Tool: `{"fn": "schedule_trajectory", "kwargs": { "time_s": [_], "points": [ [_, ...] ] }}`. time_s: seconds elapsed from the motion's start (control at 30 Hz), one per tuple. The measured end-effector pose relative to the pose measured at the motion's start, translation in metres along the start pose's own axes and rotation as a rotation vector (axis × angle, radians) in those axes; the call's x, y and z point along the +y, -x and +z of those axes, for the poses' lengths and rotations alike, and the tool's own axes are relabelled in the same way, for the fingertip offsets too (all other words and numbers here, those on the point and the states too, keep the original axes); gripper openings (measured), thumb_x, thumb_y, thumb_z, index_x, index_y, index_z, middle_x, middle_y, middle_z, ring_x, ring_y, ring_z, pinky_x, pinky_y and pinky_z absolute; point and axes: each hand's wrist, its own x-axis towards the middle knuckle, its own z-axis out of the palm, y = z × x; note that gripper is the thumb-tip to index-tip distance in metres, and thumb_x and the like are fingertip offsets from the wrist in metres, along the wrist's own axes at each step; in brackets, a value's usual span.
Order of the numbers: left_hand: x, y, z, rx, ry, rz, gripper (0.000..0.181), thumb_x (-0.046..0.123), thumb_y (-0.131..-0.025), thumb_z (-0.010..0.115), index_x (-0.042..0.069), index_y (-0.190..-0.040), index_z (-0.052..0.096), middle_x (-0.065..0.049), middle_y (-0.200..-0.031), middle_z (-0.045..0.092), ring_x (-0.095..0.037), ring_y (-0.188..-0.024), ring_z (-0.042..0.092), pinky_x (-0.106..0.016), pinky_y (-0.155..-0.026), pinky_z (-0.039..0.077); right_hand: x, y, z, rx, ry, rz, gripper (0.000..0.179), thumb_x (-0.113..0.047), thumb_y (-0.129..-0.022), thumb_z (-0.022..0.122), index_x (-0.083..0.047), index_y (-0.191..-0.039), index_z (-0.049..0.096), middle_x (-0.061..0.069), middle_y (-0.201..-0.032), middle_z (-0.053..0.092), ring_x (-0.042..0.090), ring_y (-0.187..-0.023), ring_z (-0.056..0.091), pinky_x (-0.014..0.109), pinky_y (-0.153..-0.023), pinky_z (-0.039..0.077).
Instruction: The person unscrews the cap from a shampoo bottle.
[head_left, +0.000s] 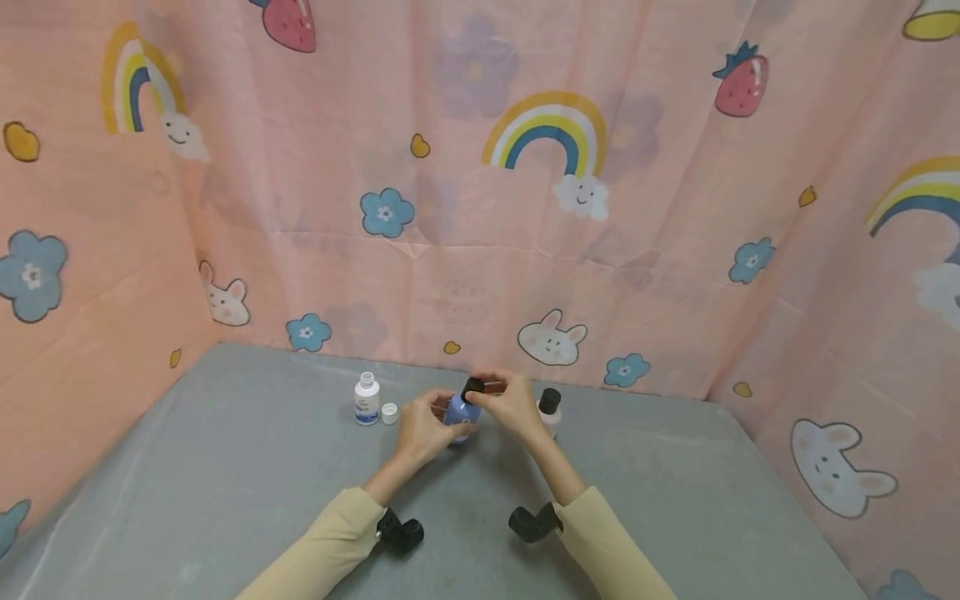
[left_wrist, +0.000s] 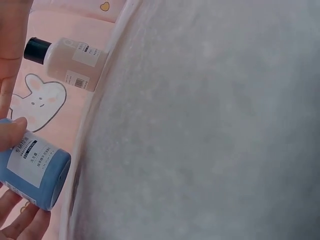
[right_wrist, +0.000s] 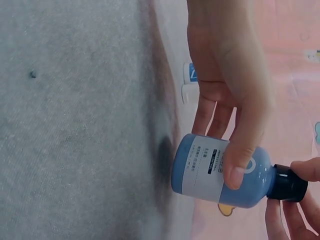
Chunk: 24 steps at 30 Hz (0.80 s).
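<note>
A blue bottle [head_left: 461, 410] with a white printed label and a black cap [head_left: 473, 387] is held in front of me, slightly tilted. My left hand [head_left: 426, 429] grips its body, thumb across the label side, as the right wrist view shows. My right hand [head_left: 515, 403] pinches the black cap between thumb and fingers. In the left wrist view the label of the blue bottle [left_wrist: 37, 162] faces the camera, and its cap end is out of frame. Close by the right hand stands a pale pink bottle [head_left: 551, 410] with a black cap, partly hidden behind that hand.
To the left stands an uncapped white bottle [head_left: 367, 402] with a blue-marked label. Its small white cap [head_left: 389, 413] lies on the grey table [head_left: 225, 467] beside it. A pink patterned curtain [head_left: 465, 275] hangs along the back and sides of the table.
</note>
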Motion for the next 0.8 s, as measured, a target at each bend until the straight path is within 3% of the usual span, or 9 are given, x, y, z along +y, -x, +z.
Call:
{"fn": "schedule_trajectory", "kwargs": {
  "time_s": [0.33,0.53,0.8],
  "points": [
    [-0.0027,0.0026,0.0,-0.027,0.015,-0.02,0.048,0.021,-0.065,0.088,0.005,-0.106,0.069,-0.011,-0.092,0.073,-0.023,-0.08,0.069,-0.035,-0.07,0.055,0.0022,0.0018,0.0005,-0.045,-0.025,-0.026,0.028,-0.001,-0.08,0.069,-0.004,-0.108,0.071,0.018,-0.113,0.068,0.035,-0.098,0.066,0.04,-0.078,0.058],
    [-0.0014,0.0012,0.0013,-0.004,0.024,-0.011,0.048,0.021,-0.062,0.089,0.004,-0.103,0.07,-0.012,-0.089,0.073,-0.023,-0.077,0.069,-0.033,-0.068,0.055,0.0032,0.0013,0.0034,-0.042,-0.029,-0.029,0.032,0.001,-0.08,0.066,-0.006,-0.111,0.069,0.016,-0.116,0.067,0.033,-0.103,0.064,0.044,-0.089,0.054],
    [0.0017,0.0003,0.0045,0.04,0.007,-0.024,0.052,0.024,-0.058,0.091,0.006,-0.103,0.071,-0.009,-0.086,0.074,-0.021,-0.076,0.069,-0.031,-0.067,0.054,0.0044,0.0015,0.0095,-0.012,-0.06,-0.011,0.042,-0.012,-0.081,0.074,-0.005,-0.121,0.062,0.018,-0.118,0.063,0.032,-0.108,0.061,0.046,-0.094,0.05]
  ]
}}
